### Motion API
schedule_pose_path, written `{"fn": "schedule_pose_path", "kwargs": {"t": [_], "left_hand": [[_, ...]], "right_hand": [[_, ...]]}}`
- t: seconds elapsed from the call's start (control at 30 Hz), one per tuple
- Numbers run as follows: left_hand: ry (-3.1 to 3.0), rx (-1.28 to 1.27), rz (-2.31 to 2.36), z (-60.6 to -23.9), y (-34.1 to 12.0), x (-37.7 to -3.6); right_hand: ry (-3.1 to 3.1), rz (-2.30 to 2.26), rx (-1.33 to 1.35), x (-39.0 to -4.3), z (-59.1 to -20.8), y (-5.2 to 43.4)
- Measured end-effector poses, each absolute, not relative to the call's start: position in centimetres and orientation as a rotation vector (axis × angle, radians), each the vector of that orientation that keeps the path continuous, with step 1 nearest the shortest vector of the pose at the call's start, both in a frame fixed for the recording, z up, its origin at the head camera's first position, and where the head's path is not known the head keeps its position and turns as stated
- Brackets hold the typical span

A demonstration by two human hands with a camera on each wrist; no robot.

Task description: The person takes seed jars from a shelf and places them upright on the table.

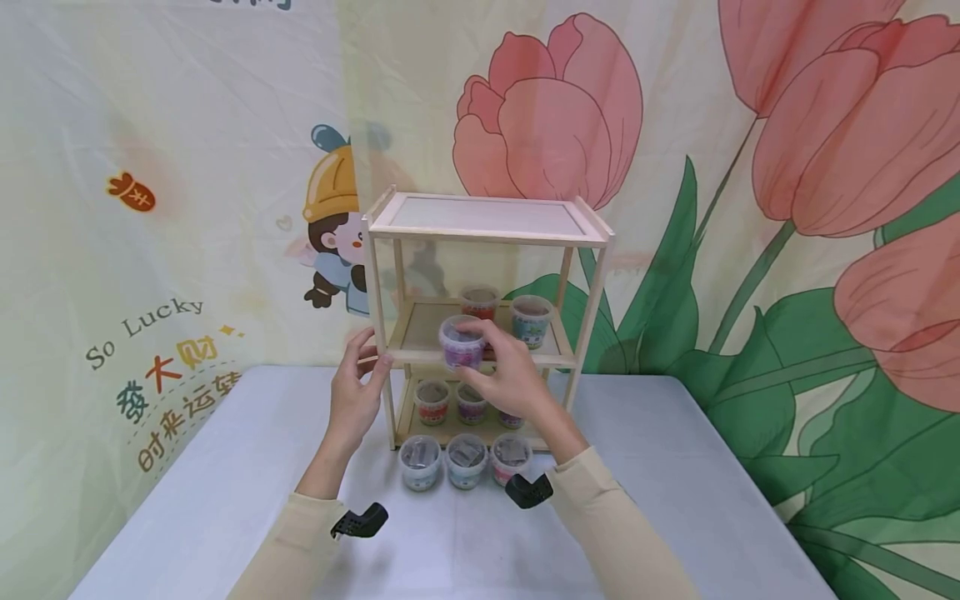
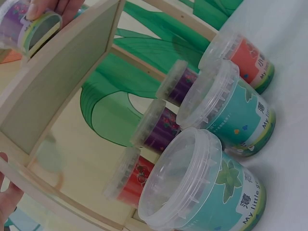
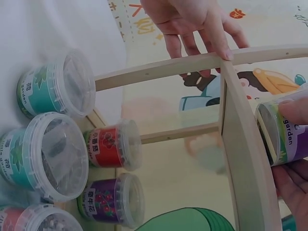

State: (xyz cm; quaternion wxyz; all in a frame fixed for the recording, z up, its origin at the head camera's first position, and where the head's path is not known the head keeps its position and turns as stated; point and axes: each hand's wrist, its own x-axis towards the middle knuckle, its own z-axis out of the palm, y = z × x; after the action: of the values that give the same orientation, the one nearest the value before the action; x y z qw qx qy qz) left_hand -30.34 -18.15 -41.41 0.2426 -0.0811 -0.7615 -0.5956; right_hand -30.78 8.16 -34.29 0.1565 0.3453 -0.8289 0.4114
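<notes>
A three-tier wooden shelf [image 1: 483,227] stands at the back of the table. My right hand [image 1: 501,367] grips a small purple-labelled tub [image 1: 459,346] by its top, at the front edge of the middle shelf. The same purple tub [image 3: 284,130] shows beside the shelf board in the right wrist view, and at the top left corner [image 2: 19,24] of the left wrist view. My left hand [image 1: 358,379] holds the shelf's front-left post at middle-shelf height, thumb on the corner [image 3: 224,50].
A red tub [image 1: 479,302] and a teal tub [image 1: 531,321] stand at the back of the middle shelf. The bottom shelf holds a red tub [image 1: 432,402] and a purple tub [image 1: 471,403]. Three lidded tubs [image 1: 467,461] line the white table [image 1: 675,467] in front.
</notes>
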Motion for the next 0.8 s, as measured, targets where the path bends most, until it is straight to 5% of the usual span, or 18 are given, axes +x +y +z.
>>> {"fn": "schedule_pose_path", "kwargs": {"t": [0.8], "left_hand": [[-2.075, -0.228, -1.628, -41.4, -18.1, -30.3]], "right_hand": [[-2.359, 1.12, 0.849, -29.0, -34.5, 13.1]]}}
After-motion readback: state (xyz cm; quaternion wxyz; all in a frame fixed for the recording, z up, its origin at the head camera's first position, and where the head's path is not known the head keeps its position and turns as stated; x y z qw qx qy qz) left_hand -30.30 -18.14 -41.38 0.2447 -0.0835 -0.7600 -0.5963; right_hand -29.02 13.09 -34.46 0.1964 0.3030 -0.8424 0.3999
